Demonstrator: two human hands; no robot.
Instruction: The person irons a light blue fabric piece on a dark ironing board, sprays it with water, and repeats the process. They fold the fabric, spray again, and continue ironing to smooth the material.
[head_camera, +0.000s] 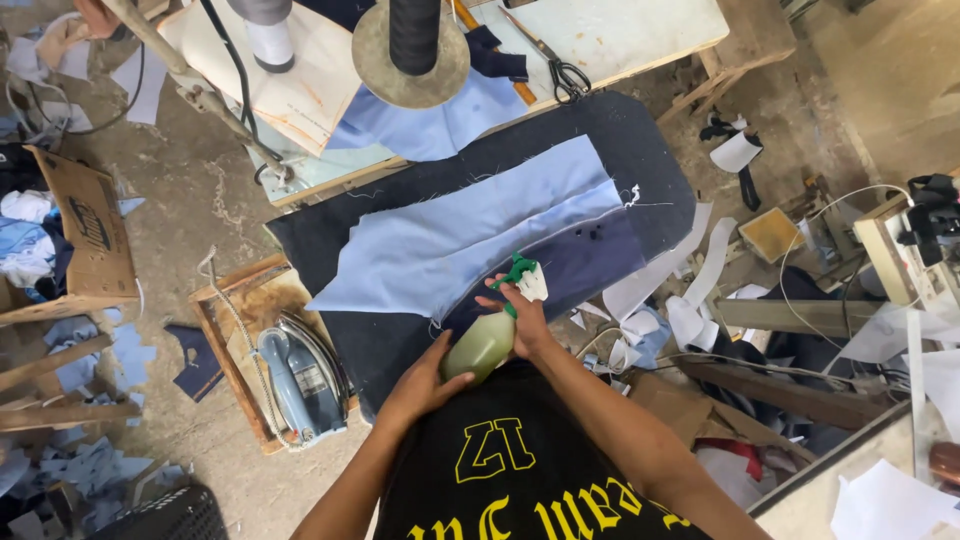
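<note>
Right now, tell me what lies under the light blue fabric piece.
The light blue fabric piece lies on a dark padded ironing board, beside a navy fabric panel. What the cloth covers, and the board's base, cannot be seen.

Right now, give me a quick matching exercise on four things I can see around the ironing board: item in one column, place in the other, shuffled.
Items:
1 spray bottle
2 iron
3 scissors
4 light blue fabric

Places:
A on the white table beyond the board
B spread flat on the dark padded board
C on the wooden stand left of the board
D between left hand and right hand

Pairs: 1-D, 2-C, 3-A, 4-B
</note>
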